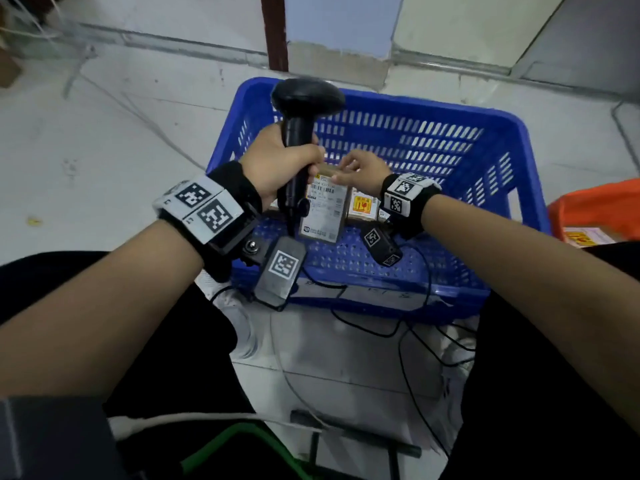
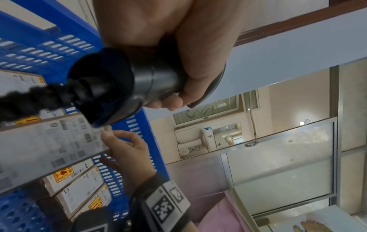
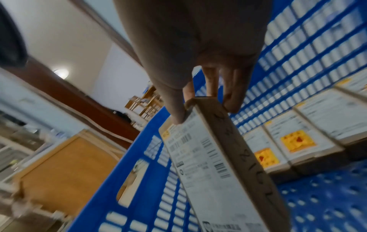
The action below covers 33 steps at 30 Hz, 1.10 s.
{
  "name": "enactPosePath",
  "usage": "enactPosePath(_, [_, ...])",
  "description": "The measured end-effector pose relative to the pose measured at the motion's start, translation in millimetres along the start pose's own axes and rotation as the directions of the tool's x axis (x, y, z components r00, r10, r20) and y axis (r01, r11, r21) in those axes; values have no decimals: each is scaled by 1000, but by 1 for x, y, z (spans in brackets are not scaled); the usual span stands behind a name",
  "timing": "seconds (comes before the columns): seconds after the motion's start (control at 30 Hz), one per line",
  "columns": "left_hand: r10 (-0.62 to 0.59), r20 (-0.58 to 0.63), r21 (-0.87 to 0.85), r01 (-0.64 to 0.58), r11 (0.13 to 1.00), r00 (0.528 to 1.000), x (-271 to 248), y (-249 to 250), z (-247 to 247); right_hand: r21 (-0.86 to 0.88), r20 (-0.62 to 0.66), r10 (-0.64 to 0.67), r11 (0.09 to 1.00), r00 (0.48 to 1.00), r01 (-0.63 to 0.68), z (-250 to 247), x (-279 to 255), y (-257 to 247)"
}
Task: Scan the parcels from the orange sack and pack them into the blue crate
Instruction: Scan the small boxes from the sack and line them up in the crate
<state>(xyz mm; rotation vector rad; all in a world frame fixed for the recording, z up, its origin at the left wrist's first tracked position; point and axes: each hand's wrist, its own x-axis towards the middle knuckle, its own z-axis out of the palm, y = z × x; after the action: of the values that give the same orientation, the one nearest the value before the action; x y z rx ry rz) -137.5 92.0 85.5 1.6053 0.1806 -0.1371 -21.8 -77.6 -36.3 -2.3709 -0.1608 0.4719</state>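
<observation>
- Head view: the left hand [image 1: 282, 164] wraps its fingers round the smooth black plastic handle of a barcode scanner [image 1: 301, 133], whose rounded head stands up above the far-left rim of the blue crate [image 1: 512, 168]. The crate is moulded plastic with slotted walls and a floor pierced with round holes, and it sits on a pale floor [image 1: 104, 150]
- The right hand [image 1: 363, 166] reaches in over the crate and pinches the top end of a flat cardboard parcel [image 1: 325, 209]; the parcel stands tilted just right of the scanner handle, its white printed label facing the camera. Other parcels [image 1: 362, 207] with yellow stickers lie beside it under the wrist. The orange sack [image 1: 595, 202] shows at the right edge, outside the crate
- Left wrist view: the grip is closed on the scanner's glossy handle [image 2: 139, 81], with a fuzzy black cable leaving its base. The held parcel [image 2: 49, 144] lies below, its end in the right hand's fingers [image 2: 127, 146]
- Right wrist view: the thumb [image 3: 174, 100] presses the labelled face and the other fingers the opposite face, so the box [image 3: 218, 157] hangs from the grip by its upper end, inside the crate wall. Its brown side bears handwritten marks. A row of boxed parcels [image 3: 309, 141] lies flat on the crate floor to the right
</observation>
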Motion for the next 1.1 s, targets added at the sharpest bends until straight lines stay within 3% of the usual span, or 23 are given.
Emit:
enactPosePath(0.17, [-39, -36, 19, 40, 999, 999, -17, -15, -29, -160, 151, 10, 987, 988, 15, 71, 22, -20])
enactPosePath(0.3, [-91, -68, -6, 90, 996, 994, -32, -29, -53, -173, 261, 68, 985, 963, -22, 125, 46, -23])
enactPosePath(0.57, [-136, -160, -48, 130, 990, 978, -30, -36, -90, -22, 241, 238, 971, 941, -240, 197, 88, -8])
enactPosePath(0.7, [-116, -136, -65, 108, 992, 984, -25, -28, -93, -108, 375, 394, 917, 839, -383, 211, 92, 6])
enactPosePath(0.77, [-113, -135, -80, 102, 992, 984, -22, -24, -92, -124, 471, 407, 909, 783, -398, 220, 88, 13])
enactPosePath(0.83, [-111, -137, -89, 99, 991, 984, -21, -21, -90, -123, 511, 396, 912, 763, -390, 230, 84, 15])
enactPosePath(1.0, [-131, -119, -80, 122, 989, 984, -20, -19, -84, 66, 530, 389, 867, 754, -493, 242, 90, 22])
enactPosePath(1.1, [-132, -119, -79, 123, 989, 984, -21, -21, -83, 250, 515, 389, 784, 764, -568, 234, 95, 26])
